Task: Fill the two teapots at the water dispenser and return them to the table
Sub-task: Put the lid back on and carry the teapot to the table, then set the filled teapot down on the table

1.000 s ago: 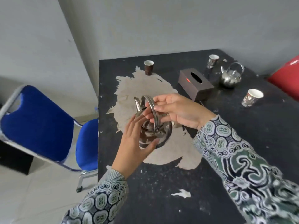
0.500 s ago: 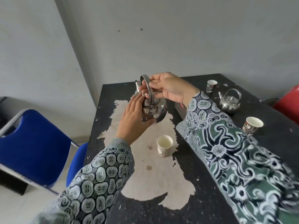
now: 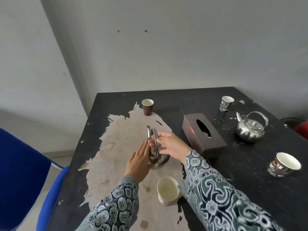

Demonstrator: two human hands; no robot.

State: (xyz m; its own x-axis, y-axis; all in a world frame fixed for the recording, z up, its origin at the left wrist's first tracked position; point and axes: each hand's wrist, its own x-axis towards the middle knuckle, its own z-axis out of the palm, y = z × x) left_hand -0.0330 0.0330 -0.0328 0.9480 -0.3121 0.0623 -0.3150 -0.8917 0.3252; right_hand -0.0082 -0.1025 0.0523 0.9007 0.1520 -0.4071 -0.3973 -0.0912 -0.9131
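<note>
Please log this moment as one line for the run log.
stage: teapot in hand over table | right hand: grips near teapot handle | left hand: flat against its side | second teapot: on table, untouched

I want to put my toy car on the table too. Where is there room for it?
Bare room lies on the dark top between the tissue box and the near right cup, and at the back between the brown cup and the far cup. It is crowded around the held teapot and the white cup.

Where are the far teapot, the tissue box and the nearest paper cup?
far teapot (image 3: 249,131), head view, on its round body
tissue box (image 3: 215,142), head view, right top panel
nearest paper cup (image 3: 167,189), head view, inside the mouth
</note>
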